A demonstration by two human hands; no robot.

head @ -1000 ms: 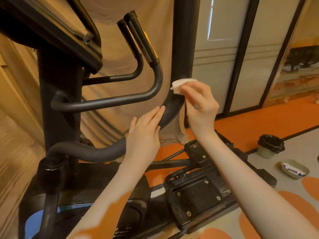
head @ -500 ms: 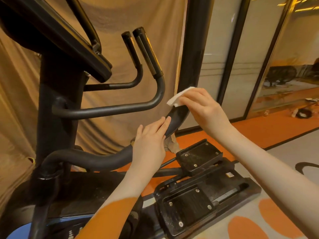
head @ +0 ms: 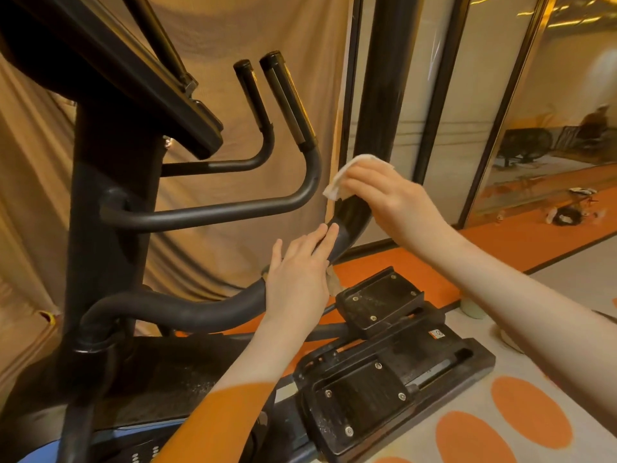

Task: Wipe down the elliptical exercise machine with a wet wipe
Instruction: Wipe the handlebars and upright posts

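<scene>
Curtained gym, right hand (head: 397, 202) fingers pinching wet wipe (head: 337, 182), left hand (head: 297, 279) fingers flat on handlebar (head: 200, 309)

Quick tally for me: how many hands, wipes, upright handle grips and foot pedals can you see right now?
Hands: 2, left hand and right hand
Wet wipe: 1
Upright handle grips: 2, far grip and near grip
Foot pedals: 2, far pedal and near pedal
Total: 7
</scene>
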